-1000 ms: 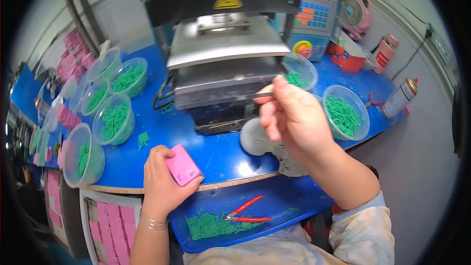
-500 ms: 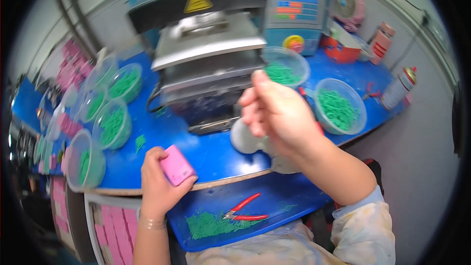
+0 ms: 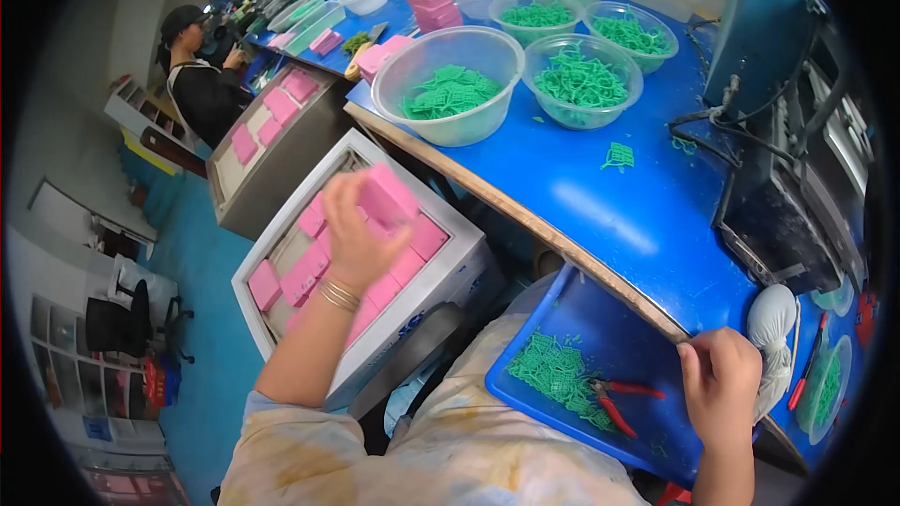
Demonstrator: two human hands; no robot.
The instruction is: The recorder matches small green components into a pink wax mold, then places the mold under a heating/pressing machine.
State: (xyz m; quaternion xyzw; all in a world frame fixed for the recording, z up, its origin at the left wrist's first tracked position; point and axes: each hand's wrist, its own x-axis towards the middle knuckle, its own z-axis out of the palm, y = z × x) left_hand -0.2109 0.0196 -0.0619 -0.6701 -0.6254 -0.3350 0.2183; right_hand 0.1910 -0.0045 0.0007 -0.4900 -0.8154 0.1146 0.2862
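Note:
My left hand grips a pink block by its side, above a white box that holds several more pink blocks in rows. Fingers and thumb lie on the block's sides; part of it is hidden behind them. Over at the right, my right hand is loosely curled beside the table's front edge, with nothing visible in it. Close to it, a blue tray holds green plastic scraps and red-handled pliers.
Clear tubs of green pieces stand on the blue table, beside stacked pink blocks. A dark machine with cables stands right. Another box and a person are at far left.
The view has swung left. My left hand has carried the pink block from over the table edge to above the white box. My raised right hand has come down near the table edge.

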